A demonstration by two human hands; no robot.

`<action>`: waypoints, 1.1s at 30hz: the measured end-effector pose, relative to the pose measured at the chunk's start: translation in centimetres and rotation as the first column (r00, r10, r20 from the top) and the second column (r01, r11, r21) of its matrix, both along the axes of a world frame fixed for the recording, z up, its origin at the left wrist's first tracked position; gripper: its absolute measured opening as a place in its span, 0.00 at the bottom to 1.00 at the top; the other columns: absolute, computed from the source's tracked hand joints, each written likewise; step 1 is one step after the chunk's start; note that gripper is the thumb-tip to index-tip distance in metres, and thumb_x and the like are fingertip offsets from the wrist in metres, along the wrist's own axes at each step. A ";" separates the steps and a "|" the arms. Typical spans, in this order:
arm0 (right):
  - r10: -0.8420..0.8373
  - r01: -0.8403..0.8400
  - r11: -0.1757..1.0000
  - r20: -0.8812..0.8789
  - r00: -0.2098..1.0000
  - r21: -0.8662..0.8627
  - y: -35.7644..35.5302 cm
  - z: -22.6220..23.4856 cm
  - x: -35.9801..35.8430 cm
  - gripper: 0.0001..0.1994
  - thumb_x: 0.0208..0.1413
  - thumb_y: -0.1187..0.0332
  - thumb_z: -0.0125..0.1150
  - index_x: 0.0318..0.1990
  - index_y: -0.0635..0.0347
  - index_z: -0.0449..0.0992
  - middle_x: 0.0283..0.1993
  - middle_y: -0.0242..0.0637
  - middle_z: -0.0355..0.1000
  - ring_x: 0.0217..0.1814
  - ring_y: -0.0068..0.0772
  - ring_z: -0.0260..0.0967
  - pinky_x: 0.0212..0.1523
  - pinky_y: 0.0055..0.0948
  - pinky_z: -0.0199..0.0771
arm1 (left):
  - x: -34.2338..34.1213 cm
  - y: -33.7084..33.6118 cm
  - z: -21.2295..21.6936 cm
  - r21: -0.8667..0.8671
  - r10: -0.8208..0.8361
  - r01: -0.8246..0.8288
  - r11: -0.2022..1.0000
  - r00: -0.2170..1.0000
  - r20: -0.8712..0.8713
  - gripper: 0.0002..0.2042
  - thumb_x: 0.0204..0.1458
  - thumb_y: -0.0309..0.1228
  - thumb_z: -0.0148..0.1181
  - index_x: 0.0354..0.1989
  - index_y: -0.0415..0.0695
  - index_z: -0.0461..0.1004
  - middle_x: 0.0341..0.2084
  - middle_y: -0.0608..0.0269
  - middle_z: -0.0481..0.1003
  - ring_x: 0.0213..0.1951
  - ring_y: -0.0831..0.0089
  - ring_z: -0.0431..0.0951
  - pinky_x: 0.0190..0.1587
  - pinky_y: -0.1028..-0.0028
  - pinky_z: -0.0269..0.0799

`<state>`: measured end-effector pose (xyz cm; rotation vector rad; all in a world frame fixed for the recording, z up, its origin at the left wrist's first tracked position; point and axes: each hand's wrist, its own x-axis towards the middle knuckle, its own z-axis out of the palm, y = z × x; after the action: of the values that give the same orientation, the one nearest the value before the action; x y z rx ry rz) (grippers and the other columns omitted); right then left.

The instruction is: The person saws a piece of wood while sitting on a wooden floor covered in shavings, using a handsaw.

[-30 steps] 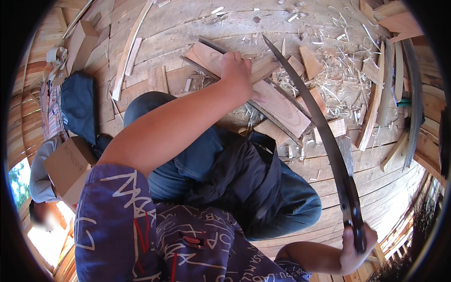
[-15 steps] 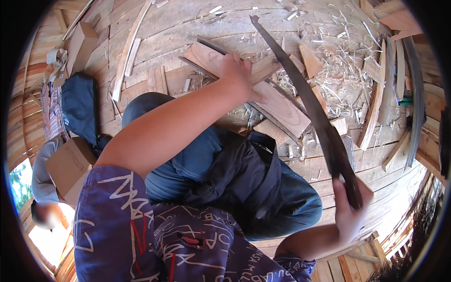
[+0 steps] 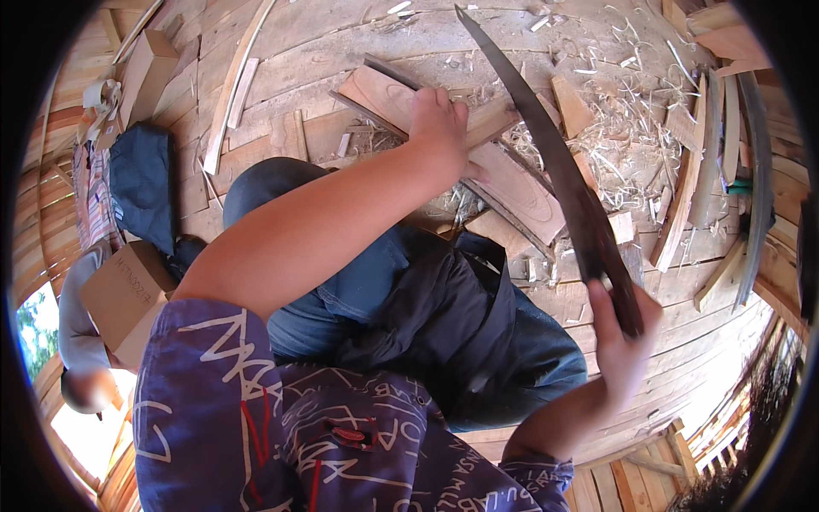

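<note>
My right hand [image 3: 623, 328] is wrapped round the dark handle of a long handsaw [image 3: 546, 141]. Its tapering blade points up and away to the left, and its teeth cannot be made out. The blade crosses the right end of a short wooden strip [image 3: 490, 122]. Over that strip my left hand [image 3: 439, 128] is closed, pressing it down with the thumb toward me. Beneath lies a wooden board [image 3: 520, 192] with dark raised side rails, slanting from upper left to lower right in front of my crossed legs.
Wood shavings [image 3: 618, 141], offcuts [image 3: 572, 107] and strips litter the plank floor. Long boards [image 3: 682, 183] lie to the right. At left are a dark blue bag [image 3: 141, 183] and a cardboard box [image 3: 147, 72]. Another person [image 3: 77, 299] sits at far left beside a box [image 3: 128, 286].
My right hand has pushed the handsaw up and away, slightly left, its tip now farther out. My left hand stays on the strip.
</note>
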<state>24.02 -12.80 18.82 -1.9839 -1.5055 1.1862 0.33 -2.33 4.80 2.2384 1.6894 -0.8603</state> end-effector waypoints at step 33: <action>0.042 -0.042 0.999 -0.001 0.999 -0.013 1.3 0.8 0.6 0.12 0.52 0.68 0.65 0.25 0.69 0.73 0.15 0.27 0.59 0.19 0.13 0.50 0.19 0.22 0.49 | -0.6 0.6 0.6 -0.044 0.007 -0.009 0.999 0.999 -0.047 0.54 0.35 0.77 0.45 0.52 0.31 0.68 0.44 0.59 0.71 0.49 0.65 0.65 0.50 0.72 0.55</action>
<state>24.59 -11.52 19.60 -1.9694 -1.5501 1.2158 -0.24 -1.70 5.43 2.1983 1.6813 -0.9453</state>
